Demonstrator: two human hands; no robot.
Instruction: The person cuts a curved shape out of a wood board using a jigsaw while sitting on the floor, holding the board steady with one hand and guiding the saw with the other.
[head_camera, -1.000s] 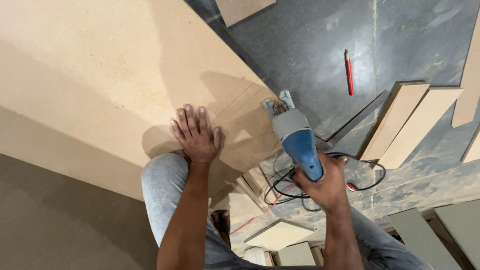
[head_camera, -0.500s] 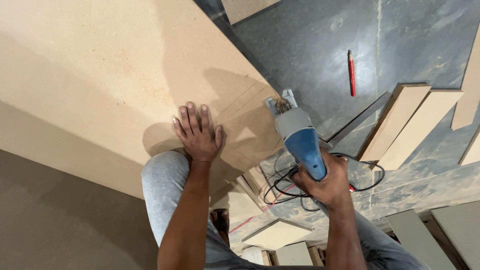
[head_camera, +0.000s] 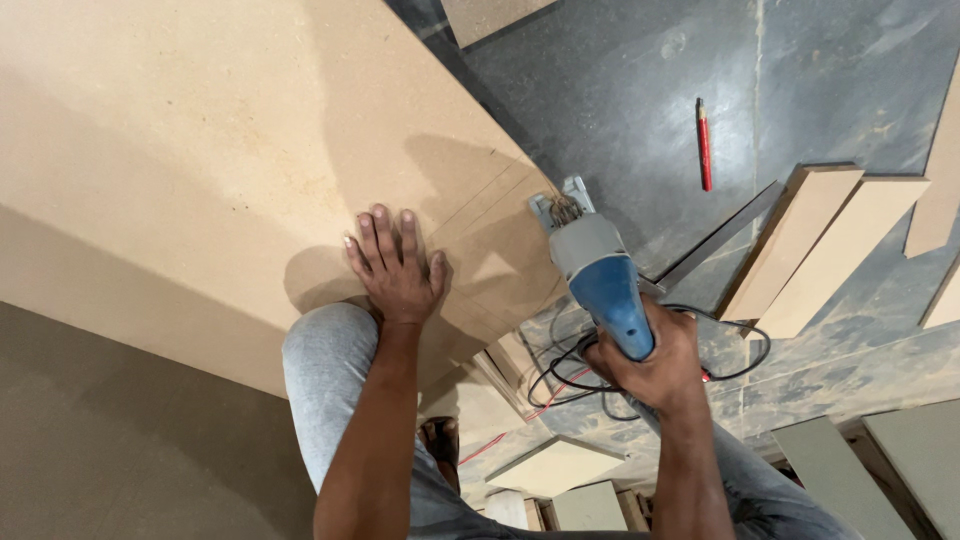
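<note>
We press the board flat and hold the power saw at its corner.

Our left hand (head_camera: 395, 268) lies open, palm down, on the large tan fibreboard sheet (head_camera: 200, 150). At its three o'clock our right hand (head_camera: 650, 360) is closed around the blue handle of the power saw (head_camera: 590, 270), whose nose sits at the sheet's pencil-marked corner. A red pencil (head_camera: 704, 143) lies on the floor at one o'clock, offcut strips (head_camera: 815, 245) just beside it.
</note>
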